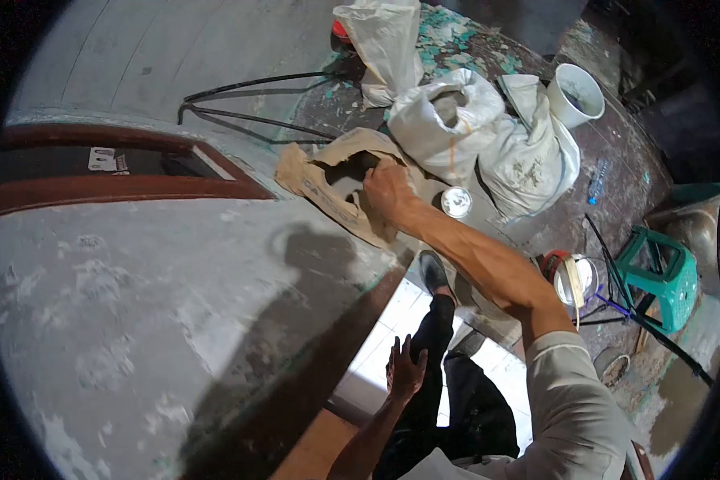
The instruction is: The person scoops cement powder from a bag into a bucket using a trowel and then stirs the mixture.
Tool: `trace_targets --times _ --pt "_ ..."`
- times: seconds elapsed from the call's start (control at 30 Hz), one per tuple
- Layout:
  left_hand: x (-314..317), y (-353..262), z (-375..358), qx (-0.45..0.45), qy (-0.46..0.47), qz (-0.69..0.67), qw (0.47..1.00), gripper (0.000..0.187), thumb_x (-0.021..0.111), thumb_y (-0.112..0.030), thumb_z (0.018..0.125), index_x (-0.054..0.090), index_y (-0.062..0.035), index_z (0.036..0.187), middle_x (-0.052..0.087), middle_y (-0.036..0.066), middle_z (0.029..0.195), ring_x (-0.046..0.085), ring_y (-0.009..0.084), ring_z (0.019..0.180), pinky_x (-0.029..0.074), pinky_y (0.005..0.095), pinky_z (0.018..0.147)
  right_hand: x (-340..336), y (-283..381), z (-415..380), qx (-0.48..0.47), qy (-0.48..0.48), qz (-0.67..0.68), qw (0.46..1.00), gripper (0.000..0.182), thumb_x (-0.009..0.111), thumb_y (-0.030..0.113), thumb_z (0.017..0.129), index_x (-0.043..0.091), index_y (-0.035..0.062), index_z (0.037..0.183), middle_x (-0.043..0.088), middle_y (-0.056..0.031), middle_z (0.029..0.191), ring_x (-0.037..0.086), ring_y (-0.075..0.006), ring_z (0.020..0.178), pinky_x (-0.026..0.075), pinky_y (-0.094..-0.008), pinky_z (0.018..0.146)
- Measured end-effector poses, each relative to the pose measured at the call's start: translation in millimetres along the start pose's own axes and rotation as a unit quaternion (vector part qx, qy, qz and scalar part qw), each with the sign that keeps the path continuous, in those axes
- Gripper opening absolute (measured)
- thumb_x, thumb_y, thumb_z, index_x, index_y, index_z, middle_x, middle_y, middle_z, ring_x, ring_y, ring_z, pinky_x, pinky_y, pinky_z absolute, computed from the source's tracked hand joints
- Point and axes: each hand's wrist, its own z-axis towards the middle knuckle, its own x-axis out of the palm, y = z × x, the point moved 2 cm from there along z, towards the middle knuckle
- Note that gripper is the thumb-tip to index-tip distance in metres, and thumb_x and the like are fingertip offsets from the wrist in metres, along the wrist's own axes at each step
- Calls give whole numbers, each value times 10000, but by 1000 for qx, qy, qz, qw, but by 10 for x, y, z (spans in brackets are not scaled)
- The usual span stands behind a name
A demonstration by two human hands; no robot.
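Bright light casts a shadow (274, 340) across the fisheye-curved wall (96, 312).

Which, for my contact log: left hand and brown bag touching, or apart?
Apart: the head view shows floor tiles between the left hand and brown bag.

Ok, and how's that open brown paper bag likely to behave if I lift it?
The brown paper bag will probably flex and crumple, as its mouth looks creased and ragged. Gripping that edge might tear it. It may be heavy if well filled, but the dark opening by the right hand hides how much is inside.
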Motion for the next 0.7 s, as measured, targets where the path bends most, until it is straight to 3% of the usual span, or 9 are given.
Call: trace_targets --times 0.03,0.13,0.17,0.2,0.23,0.33,0.43,0.6,0.7 --pt "-106 -58 40 -6 3 -1 1000 767 571 -577 1053 415 -90 1625 349 312 1667 392 500 1512 361 608 1213 220 48 176 -33 26 -52 998 228 657 190 910 696 19 1056 682 -198 1051 718 -384 840 564 -468 658" --pt "-231 -23 178 -12 -1 -19 1000 789 561 -602 1053 405 -86 1629 334 316 1674 383 501 1517 355 608 1215 1315 228 573 -158 -111 -130 973 284 648 208 919 728 -8 1085 690 -224 1111 704 -435 914 590 -564 772" --pt "-261 -1 197 3 -14 -29 999 801 551 -614 1055 399 -77 1629 372 319 1651 397 515 1503 356 602 1216 1806 335 703 -154 -82 -323 930 344 644 217 927 714 -24 1162 686 -235 1135 681 -453 987 552 -639 870" --pt "-369 -57 224 -55 43 -61 996 868 551 -670 1039 360 -90 1655 294 298 1707 330 483 1560 265 615 1262 2019 394 944 -107 8 -297 949 407 633 219 942 679 -34 1258 670 -252 1204 643 -477 1085 496 -692 961" --pt "-462 -130 235 -58 37 -102 992 876 547 -677 1037 355 -90 1658 299 300 1705 328 483 1561 261 610 1266 2220 449 1176 -52 94 -273 956 477 621 221 958 644 -44 1354 654 -270 1273 605 -501 1183 440 -745 1051" --pt "-463 9 290 -92 41 -91 991 898 543 -692 1032 342 -90 1667 303 296 1706 314 473 1572 250 586 1280 2444 372 1281 13 196 37 980 453 641 235 943 651 -38 1305 649 -254 1214 601 -472 1127 442 -715 1007" --pt "-221 384 297 -122 24 -76 989 921 550 -698 1026 328 -83 1676 304 289 1711 292 449 1590 234 549 1300 2713 284 1195 32 226 316 921 431 660 249 928 657 -31 1256 644 -238 1155 596 -442 1072 444 -685 963" --pt "-278 282 296 -166 45 -98 980 914 567 -680 1025 334 -78 1672 311 282 1710 299 443 1588 238 546 1301 2898 232 890 35 183 471 862 400 693 273 903 669 -21 1174 635 -211 1056 589 -394 980 447 -635 890" --pt "-311 179 330 -176 51 -97 978 909 578 -669 1025 338 -75 1669 315 278 1710 304 440 1586 240 544 1301 2683 259 909 19 99 544 833 384 712 287 889 675 -14 1125 630 -195 997 584 -364 924 448 -605 845"
